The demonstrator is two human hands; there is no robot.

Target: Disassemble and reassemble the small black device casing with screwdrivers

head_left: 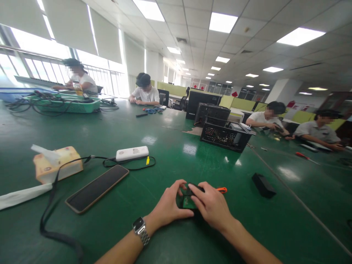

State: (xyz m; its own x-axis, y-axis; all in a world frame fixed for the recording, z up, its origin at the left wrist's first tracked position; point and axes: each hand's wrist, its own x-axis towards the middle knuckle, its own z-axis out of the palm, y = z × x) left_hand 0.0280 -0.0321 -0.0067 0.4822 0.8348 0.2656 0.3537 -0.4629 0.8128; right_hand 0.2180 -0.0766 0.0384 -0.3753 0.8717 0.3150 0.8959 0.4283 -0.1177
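Low in the middle of the head view, both hands are around a small black device with a green panel [188,202], perhaps a circuit board. My left hand [168,204] curves around its left side, thumb along the near edge and fingers at the far edge. My right hand [211,204] has its fingers closed over the device's dark upper right part. The fingers and palm hide much of it. An orange-handled tool [222,190] lies just beyond my right hand, its other end hidden.
To the left lie a phone [97,189], a white power strip [132,153] and a tissue pack [59,168]. A black block [263,185] lies right. Farther back are computer cases [225,136], a green cable basket [67,106] and a red screwdriver [302,157]. Several people sit around the table.
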